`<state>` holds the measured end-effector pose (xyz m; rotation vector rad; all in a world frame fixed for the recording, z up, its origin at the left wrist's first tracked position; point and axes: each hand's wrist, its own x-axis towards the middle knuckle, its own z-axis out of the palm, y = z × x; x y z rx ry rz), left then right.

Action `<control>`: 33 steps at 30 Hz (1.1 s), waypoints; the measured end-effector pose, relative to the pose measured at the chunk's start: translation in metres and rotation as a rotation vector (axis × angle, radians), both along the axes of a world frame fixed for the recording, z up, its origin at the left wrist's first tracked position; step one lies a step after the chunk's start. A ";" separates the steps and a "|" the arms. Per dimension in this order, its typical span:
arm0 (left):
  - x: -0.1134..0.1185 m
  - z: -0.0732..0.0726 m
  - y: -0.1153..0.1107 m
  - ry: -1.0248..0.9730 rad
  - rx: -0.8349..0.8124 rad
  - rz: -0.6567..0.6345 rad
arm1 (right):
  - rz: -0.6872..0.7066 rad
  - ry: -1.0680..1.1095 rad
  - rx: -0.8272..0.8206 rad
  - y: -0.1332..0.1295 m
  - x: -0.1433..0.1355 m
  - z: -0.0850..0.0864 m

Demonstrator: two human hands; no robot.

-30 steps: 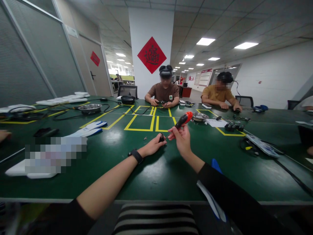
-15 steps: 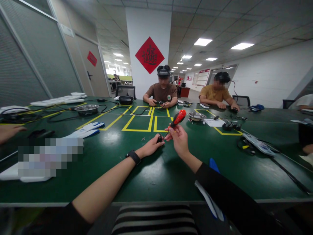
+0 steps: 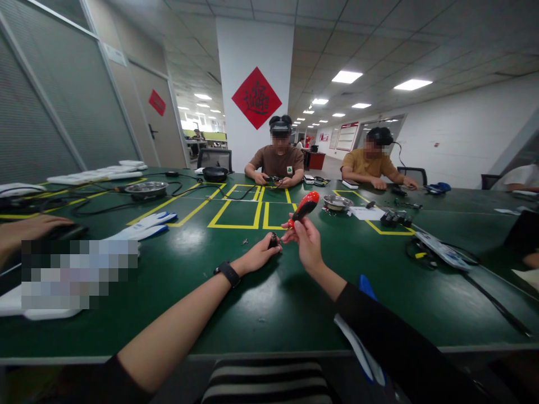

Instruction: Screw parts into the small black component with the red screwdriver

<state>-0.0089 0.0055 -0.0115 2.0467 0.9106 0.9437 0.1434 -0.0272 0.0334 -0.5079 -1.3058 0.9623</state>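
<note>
My left hand [image 3: 259,254] is closed around a small black cylindrical part [image 3: 273,240], its end showing above the fingers. A red and black screwdriver [image 3: 305,206] is in my right hand [image 3: 309,242], handle pointing up and to the right. Its shaft is mostly hidden behind my fingers, and I cannot tell whether the tip touches the black part. Both hands are close together over the green table [image 3: 197,306]. A few tiny metal pieces [image 3: 245,242], perhaps screws, lie just left of my left hand.
White-blue gloves [image 3: 154,224] lie at left, near a co-worker's hand [image 3: 33,230]. Metal bowls [image 3: 146,189] [image 3: 337,202] stand farther back. Several black parts [image 3: 396,219] and a cable-wrapped power strip [image 3: 442,249] are at right. Another glove [image 3: 360,348] hangs at the front edge under my right sleeve.
The view has shifted slightly. My hands keep nearly the same pose, the screwdriver handle leaning a little more to the right. At left, the co-worker's hand has reached farther in, over a dark object.
</note>
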 end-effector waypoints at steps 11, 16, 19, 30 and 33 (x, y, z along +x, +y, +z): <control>0.000 0.001 -0.001 0.018 0.023 0.010 | -0.067 0.033 0.009 0.001 -0.001 0.000; -0.001 -0.001 0.000 0.016 0.025 0.003 | -0.019 0.048 0.011 -0.002 0.000 0.000; -0.001 -0.002 0.001 0.008 0.022 0.008 | 0.037 0.050 0.009 -0.004 0.001 0.001; 0.000 -0.001 0.001 -0.015 0.000 0.001 | -0.229 -0.042 0.076 0.001 0.000 0.002; 0.000 -0.001 0.000 -0.011 0.001 -0.011 | -0.144 0.000 0.077 0.003 0.000 0.003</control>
